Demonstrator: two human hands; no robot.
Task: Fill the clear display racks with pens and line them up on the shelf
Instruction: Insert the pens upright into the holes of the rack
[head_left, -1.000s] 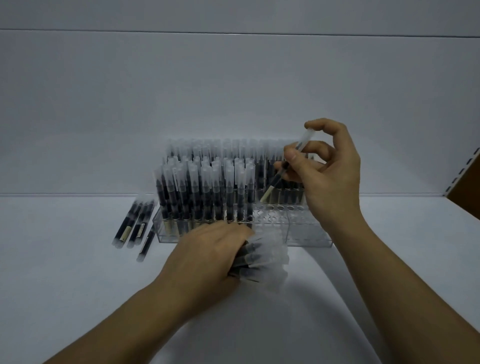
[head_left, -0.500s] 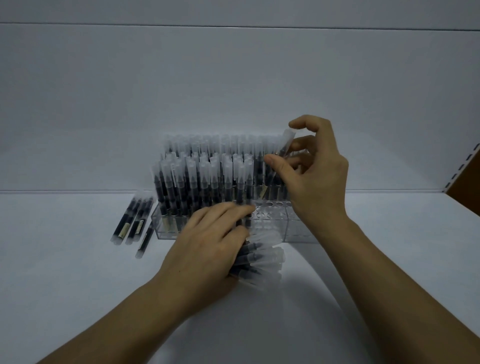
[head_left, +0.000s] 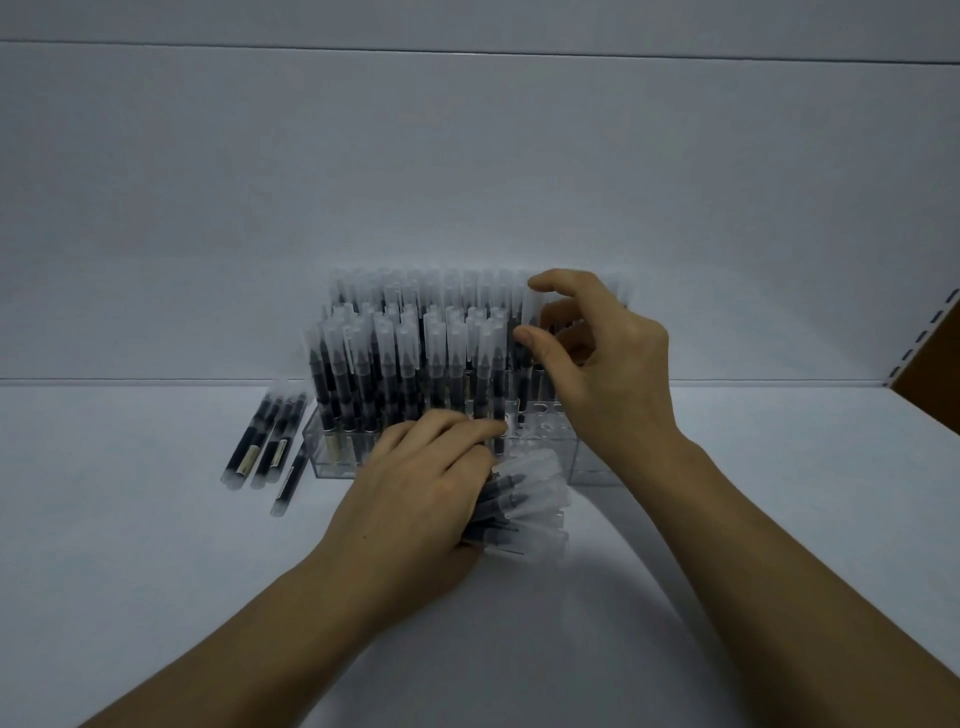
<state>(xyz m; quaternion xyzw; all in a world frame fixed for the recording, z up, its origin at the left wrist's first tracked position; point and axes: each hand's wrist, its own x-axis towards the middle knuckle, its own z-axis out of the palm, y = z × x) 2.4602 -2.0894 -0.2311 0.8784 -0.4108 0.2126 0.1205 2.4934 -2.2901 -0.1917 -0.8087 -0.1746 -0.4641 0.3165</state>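
Observation:
A clear display rack (head_left: 340, 453) stands on the white shelf, packed with several upright black pens with frosted caps (head_left: 405, 358). My right hand (head_left: 602, 374) pinches one pen (head_left: 531, 317) by its cap between thumb and fingers, holding it upright over the rack's right part, where empty holes (head_left: 545, 423) show. My left hand (head_left: 415, 499) grips a bundle of pens (head_left: 524, 512) lying on the shelf just in front of the rack, caps fanned to the right, its fingertips touching the rack's front edge.
Several loose pens (head_left: 265, 441) lie on the shelf left of the rack. A white back wall rises behind it. A brown side panel with a slotted upright (head_left: 930, 332) bounds the shelf at the right.
My right hand has brought its pen from a tilt above the rack to upright and lowered it into the rack's right part. My left hand's fingers have stretched toward the rack front.

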